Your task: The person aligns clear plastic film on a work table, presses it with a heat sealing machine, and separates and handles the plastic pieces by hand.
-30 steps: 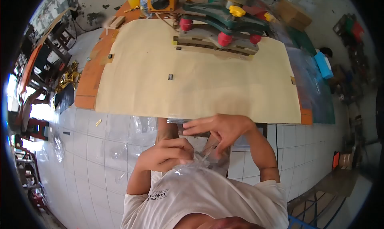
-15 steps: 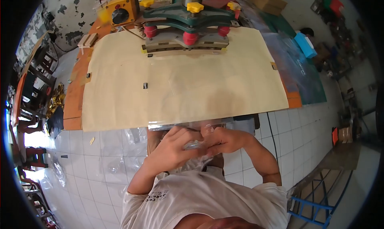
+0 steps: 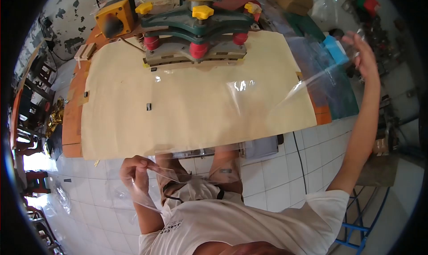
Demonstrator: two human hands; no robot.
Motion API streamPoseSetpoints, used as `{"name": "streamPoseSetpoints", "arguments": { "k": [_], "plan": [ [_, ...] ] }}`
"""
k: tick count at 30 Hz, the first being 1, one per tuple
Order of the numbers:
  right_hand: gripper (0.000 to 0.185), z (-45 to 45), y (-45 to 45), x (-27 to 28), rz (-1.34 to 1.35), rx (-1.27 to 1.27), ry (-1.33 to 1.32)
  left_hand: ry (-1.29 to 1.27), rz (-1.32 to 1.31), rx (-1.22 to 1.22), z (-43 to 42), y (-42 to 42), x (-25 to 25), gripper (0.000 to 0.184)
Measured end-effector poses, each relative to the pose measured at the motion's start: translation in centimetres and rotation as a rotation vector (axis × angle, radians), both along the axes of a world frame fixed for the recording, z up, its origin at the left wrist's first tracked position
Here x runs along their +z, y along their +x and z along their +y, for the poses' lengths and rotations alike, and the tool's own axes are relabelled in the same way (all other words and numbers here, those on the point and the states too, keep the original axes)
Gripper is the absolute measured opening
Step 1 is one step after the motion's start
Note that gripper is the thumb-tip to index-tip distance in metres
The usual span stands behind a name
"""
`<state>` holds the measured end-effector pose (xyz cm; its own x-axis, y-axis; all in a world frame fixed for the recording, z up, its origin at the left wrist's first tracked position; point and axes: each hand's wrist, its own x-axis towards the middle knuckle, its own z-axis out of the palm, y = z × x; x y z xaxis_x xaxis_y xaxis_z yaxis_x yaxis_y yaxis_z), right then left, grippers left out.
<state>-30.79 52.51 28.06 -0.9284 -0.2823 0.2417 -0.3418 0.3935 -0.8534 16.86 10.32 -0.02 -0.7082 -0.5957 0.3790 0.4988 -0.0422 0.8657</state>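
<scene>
Pale tabletop (image 3: 196, 108) beneath clear film (image 3: 244, 86), held in left fingers (image 3: 139, 160), right fingers (image 3: 357, 40).

Left hand (image 3: 135, 170) and right hand (image 3: 364, 58) hold clear film (image 3: 243, 88) spread above the cream sheet (image 3: 191, 114)

From the person's (image 3: 249, 219) head, one wide view looks forward and steeply down, near above and behind the left grip (image 3: 135, 171), taking in the table (image 3: 71, 132) ahead of it and the right grip (image 3: 362, 54) well out rightward.
</scene>
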Motion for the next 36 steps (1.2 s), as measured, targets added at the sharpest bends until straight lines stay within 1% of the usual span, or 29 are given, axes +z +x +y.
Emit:
{"name": "streamPoseSetpoints", "arguments": {
  "k": [1,2,3,4,5,6,7,8,11,13,15,16,17,18,19,20,21,22,23,25,27,28,29,30,31,32,33,35,36],
  "plan": [
    [0.047,1.1,-3.4,1.8,0.074,-0.057,0.000,0.027,-0.005,0.046,0.1,-0.3,-0.2,0.020],
    [0.043,2.7,-7.0,3.7,0.083,-0.099,-0.061,0.047,-0.033,0.074,0.3,-0.6,0.1,0.023],
    [0.045,3.6,-10.5,5.6,0.124,-0.206,-0.099,0.052,-0.028,0.076,0.4,-0.6,0.0,0.023],
    [0.040,4.0,-12.3,8.0,0.200,-0.311,-0.089,0.057,-0.049,0.091,0.3,-0.5,-0.3,0.023],
    [0.036,4.6,-14.2,10.4,0.219,-0.296,-0.120,0.062,-0.071,0.106,0.2,-0.7,-0.4,0.023],
    [0.036,4.5,-15.6,11.8,0.357,-0.353,-0.189,0.042,-0.046,0.132,0.6,-1.3,0.4,0.020],
    [0.039,4.7,-16.6,13.5,0.420,-0.281,-0.236,0.047,-0.042,0.138,0.6,-1.7,0.1,0.020],
    [0.041,4.7,-17.9,15.0,0.474,-0.317,-0.302,0.046,-0.063,0.153,0.4,-1.6,-0.4,0.020],
    [0.040,2.7,-19.5,16.7,0.576,-0.333,-0.401,-0.006,-0.087,0.207,0.1,-2.3,-0.9,0.019],
    [0.040,1.8,-20.4,16.1,0.618,-0.320,-0.428,0.065,-0.102,0.277,0.7,-3.3,-0.4,0.026],
    [0.040,0.8,-21.4,13.3,0.688,-0.481,0.020,0.063,-0.086,0.233,0.1,-3.4,-1.3,0.022],
    [0.039,-0.9,-21.2,10.5,0.621,-0.468,-0.192,0.062,-0.068,0.188,-0.1,-3.4,-1.7,0.019],
    [0.036,0.4,-23.9,8.0,0.662,-0.454,-0.084,0.061,-0.073,0.188,-0.1,-3.7,-1.3,0.019],
    [0.035,-0.7,-22.8,4.6,0.714,-0.505,0.011,0.062,-0.097,0.174,0.0,-4.1,-0.7,0.021],
    [0.033,-0.3,-23.8,1.1,0.688,-0.528,0.050,0.064,-0.118,0.161,0.1,-4.3,-0.3,0.022],
    [0.033,-0.8,-22.8,-2.5,0.768,-0.700,0.379,0.040,-0.106,0.162,0.0,-4.3,-0.3,0.019],
    [0.034,-0.2,-24.2,-6.1,0.687,-0.678,0.462,0.041,-0.108,0.165,0.0,-4.4,-0.1,0.019],
    [0.039,1.1,-24.6,-10.0,0.586,-0.553,0.565,0.035,-0.156,0.173,0.0,-4.5,0.3,0.022],
    [0.051,2.3,-24.9,-13.3,0.276,-0.388,0.536,0.027,-0.204,0.184,0.1,-4.7,0.6,0.026],
    [0.078,2.4,-24.2,-20.2,0.173,-0.331,0.588,0.023,-0.204,0.176,0.1,-5.2,1.3,0.024],
    [0.078,-0.7,-19.2,-24.0,0.451,-0.444,0.571,0.049,-0.267,0.136,0.3,-5.7,2.8,0.022],
    [0.073,-3.0,-14.7,-24.2,0.522,-0.442,0.465,0.109,-0.273,0.076,0.2,-6.0,3.2,0.014],
    [0.068,-5.3,-9.8,-24.0,0.448,-0.297,0.248,0.097,-0.256,0.005,0.1,-6.5,3.6,0.013],
    [0.064,-7.6,-4.0,-23.4,0.365,-0.155,0.034,0.117,-0.324,-0.027,0.4,-7.2,4.3,0.013],
    [0.055,-10.4,2.8,-22.0,0.243,-0.039,-0.094,0.076,-0.329,-0.075,0.8,-8.2,5.4,0.016],
    [0.056,-11.4,7.3,-21.9,0.263,0.139,0.020,0.122,-0.398,-0.119,1.3,-9.2,6.5,0.018],
    [0.057,-12.1,11.0,-21.8,0.286,0.311,0.132,0.033,-0.381,-0.139,1.6,-10.1,7.0,0.020],
    [0.061,-14.7,18.2,-20.7,0.031,0.747,0.012,0.001,-0.406,-0.145,2.3,-11.5,7.3,0.024],
    [0.063,-16.2,21.7,-20.1,-0.020,0.745,-0.058,0.011,-0.429,-0.174,2.7,-12.0,7.8,0.025]
  ]
}}
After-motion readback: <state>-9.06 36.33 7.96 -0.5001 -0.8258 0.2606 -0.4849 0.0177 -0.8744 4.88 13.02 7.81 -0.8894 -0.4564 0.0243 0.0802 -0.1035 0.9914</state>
